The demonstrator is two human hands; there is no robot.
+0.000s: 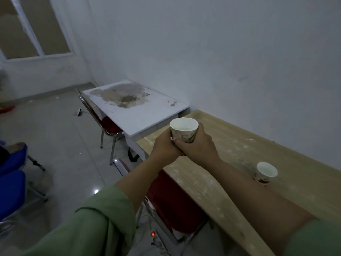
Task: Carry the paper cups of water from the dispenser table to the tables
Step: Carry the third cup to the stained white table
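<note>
A white paper cup [183,128] with a printed pattern holds water and is upright in the air over the near left corner of the wooden table [230,137]. Both hands wrap it: my left hand [164,146] from the left and my right hand [200,145] from the right, fingers overlapping below the cup. A second paper cup [265,172] of the same kind stands on the wooden table to the right, beyond my right forearm. Further ahead is a white table [136,111] with a stained, peeling top and no cup on it.
A red chair [108,124] is pushed against the white table and another red chair [171,202] sits under the wooden table. Blue chairs [11,182] stand at the left. A power strip [153,234] with a lit switch lies on the tiled floor below.
</note>
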